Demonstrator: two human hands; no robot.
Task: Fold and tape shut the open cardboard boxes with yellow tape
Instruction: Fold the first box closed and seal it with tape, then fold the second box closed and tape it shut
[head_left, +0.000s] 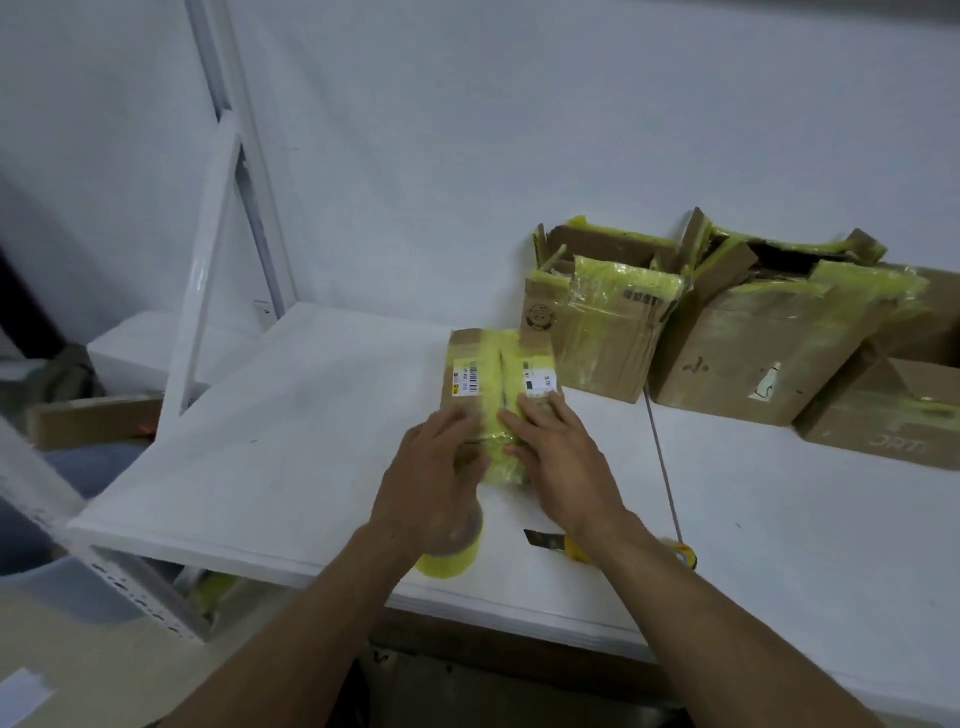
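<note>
Item: box, extends 12 o'clock from hands. L hand & R hand flat on its near end, grasping nothing. Also tape roll, 6 o'clock of L hand.

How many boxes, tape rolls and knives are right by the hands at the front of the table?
Small box: 1
Yellow tape roll: 1
Yellow knife: 1
Total: 3
</note>
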